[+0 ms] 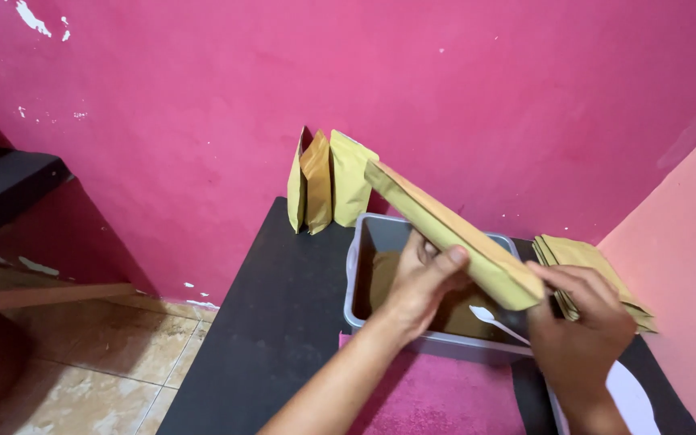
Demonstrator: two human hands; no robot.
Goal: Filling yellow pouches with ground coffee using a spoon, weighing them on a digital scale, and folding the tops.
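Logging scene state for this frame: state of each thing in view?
held pouch: lifted, tilted over the tub, gripped by both hands
left hand: shut on held pouch
right hand: shut on held pouch
grey tub: open, brown powder inside
white spoon: lying in tub
three pouches: standing against wall
flat pouches: stacked

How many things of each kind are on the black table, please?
Standing pouches by the wall: 3
Pouch held by both hands: 1
Stack of flat pouches, too tight to count singly: 1
Grey tub: 1
White spoon in the tub: 1
Pink cloth: 1
Total: 8
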